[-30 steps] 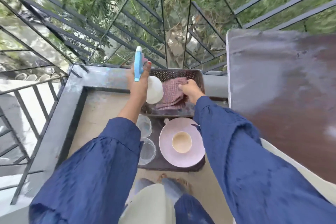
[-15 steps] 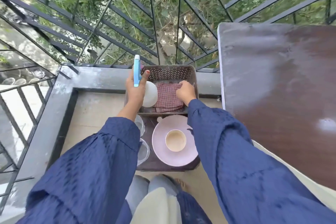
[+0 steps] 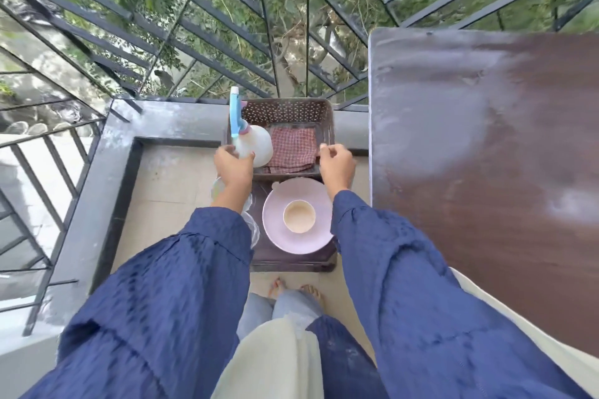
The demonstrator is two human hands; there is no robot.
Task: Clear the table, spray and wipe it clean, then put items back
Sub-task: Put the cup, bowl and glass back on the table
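A white spray bottle [image 3: 256,146] with a blue trigger head stands in the left of a brown perforated basket [image 3: 288,110]. A red checked cloth [image 3: 293,149] lies folded beside it in the basket. My left hand [image 3: 233,170] is at the bottle's base, fingers loose, with the thumb just touching it. Over the basket's front right corner hovers my right hand [image 3: 335,165], loosely curled and holding nothing. The brown table [image 3: 486,155] on the right is bare with a pale wet sheen.
A dark tray [image 3: 291,262] on the floor holds a pink plate [image 3: 278,230] with a beige cup [image 3: 299,216] and clear glasses [image 3: 251,227] partly under my left sleeve. A grey ledge [image 3: 168,123] and black railing [image 3: 201,19] border the balcony. My feet are below the tray.
My left hand set the spray bottle down in the basket and slid from its neck to its base. My right hand let go of the cloth and drew back to the basket's front edge.
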